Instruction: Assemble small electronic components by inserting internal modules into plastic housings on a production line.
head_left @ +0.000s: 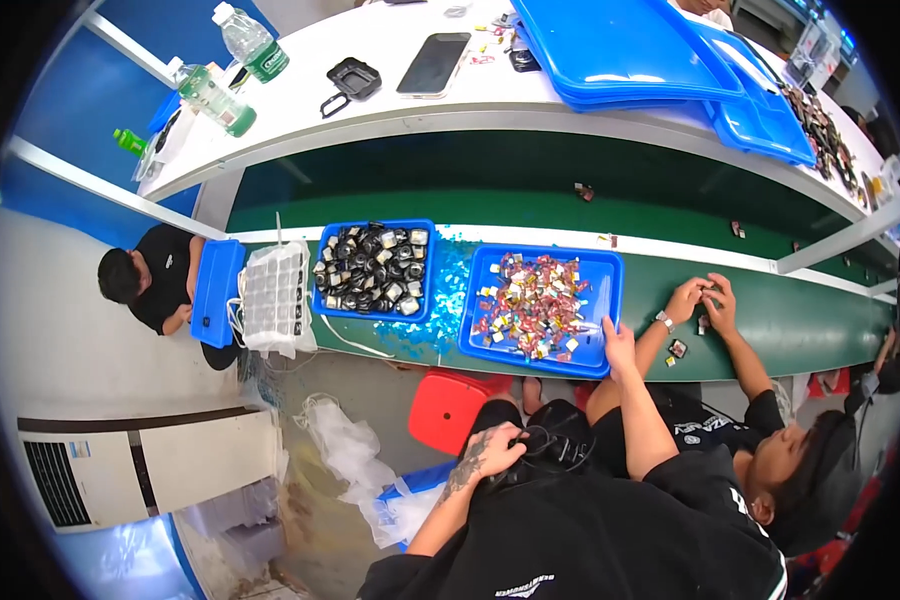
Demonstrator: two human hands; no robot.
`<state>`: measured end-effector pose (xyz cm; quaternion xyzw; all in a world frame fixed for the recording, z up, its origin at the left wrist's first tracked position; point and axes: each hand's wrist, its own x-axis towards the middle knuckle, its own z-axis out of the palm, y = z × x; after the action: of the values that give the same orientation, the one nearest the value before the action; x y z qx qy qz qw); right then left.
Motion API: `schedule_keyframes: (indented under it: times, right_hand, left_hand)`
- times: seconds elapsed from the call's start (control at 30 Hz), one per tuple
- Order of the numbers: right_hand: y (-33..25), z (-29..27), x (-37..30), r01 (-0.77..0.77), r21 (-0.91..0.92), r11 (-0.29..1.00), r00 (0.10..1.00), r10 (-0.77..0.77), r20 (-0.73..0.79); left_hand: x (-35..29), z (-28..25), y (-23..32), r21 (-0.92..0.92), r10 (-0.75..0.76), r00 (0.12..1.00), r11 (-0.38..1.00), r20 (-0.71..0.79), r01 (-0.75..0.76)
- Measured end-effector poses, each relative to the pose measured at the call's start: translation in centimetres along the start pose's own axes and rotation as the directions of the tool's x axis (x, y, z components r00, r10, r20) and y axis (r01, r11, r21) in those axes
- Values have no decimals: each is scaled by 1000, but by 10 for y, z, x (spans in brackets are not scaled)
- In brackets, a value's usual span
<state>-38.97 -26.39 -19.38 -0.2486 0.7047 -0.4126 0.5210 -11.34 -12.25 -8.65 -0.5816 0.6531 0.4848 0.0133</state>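
My right hand [619,347] is closed on the near right edge of a blue tray [610,280]. A heap of small red, white and yellow parts [533,300] fills most of that tray, leaving its right side bare. Down by my lap, my left hand [492,449] is curled beside a black cable [545,437]; what its fingers hold, if anything, is hidden against dark clothing. Left of the tray stands another blue tray [428,235], full of black parts with square silvery faces [375,268].
Blue bits [440,320] litter the green conveyor [660,260] between the trays. A white compartment tray [273,295] sits farther left. At right, a co-worker's hands [703,300] handle something small. A red stool [445,412] stands below; a shelf with bottles [255,45] and a phone [435,65] runs above.
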Motion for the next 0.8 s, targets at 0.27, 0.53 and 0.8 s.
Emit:
schedule_keyframes:
  times: [0.27, 0.53, 0.8]
  right_hand:
    - [1, -26, 63, 11, -125, 992, 1000, -14, -28]
    - [-9, 11, 64, 190, -346, 919, 902, -302, -307]
    - [-17, 18, 43, 280, -412, 867, 819, -439, -369]
  left_hand:
    - [43, -29, 39, 46, 116, 992, 992, 44, -118]
    - [58, -76, 53, 150, 145, 979, 975, 144, -166]
    - [108, -122, 24, 132, 139, 968, 977, 210, -169]
